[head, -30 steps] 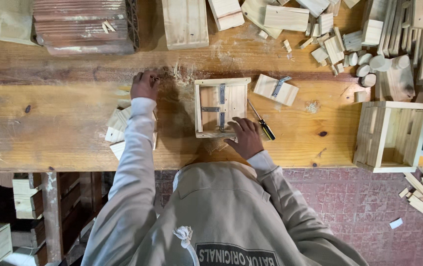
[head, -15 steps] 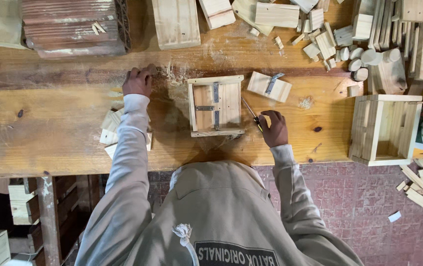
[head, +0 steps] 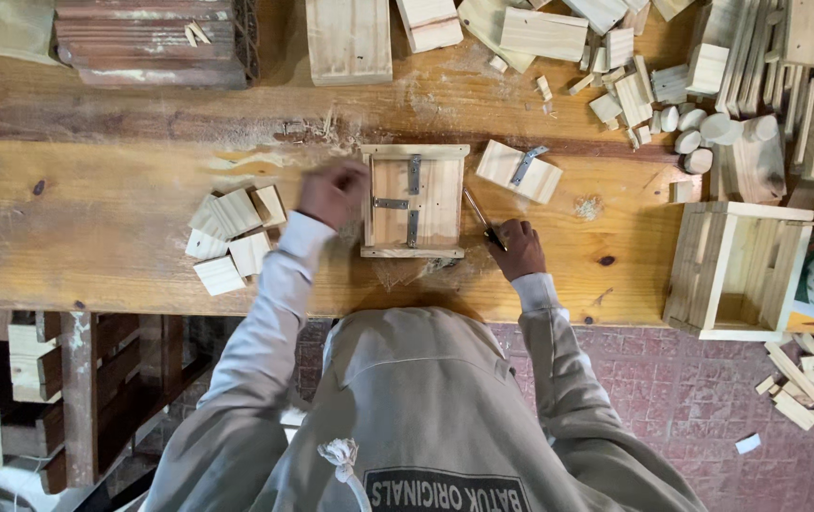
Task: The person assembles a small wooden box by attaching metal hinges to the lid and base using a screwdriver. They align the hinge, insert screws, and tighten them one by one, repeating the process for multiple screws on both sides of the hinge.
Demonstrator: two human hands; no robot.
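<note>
Left hand (head: 333, 192): blurred, seemingly curled, beside the square pale wooden frame with metal brackets (head: 413, 200).
Right hand (head: 516, 248): fingers closed round a dark-handled screwdriver (head: 480, 219).

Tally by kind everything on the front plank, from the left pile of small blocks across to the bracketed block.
Small wooden blocks: 6
Framed panel: 1
Screwdriver, in the right hand: 1
Bracketed block: 1
Total: 9

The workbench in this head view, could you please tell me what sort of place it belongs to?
Most likely a small woodworking shop. The plank workbench is strewn with cut wood blocks and sawdust, a slatted wooden crate stands at its end, and the right hand holds a screwdriver.
</note>
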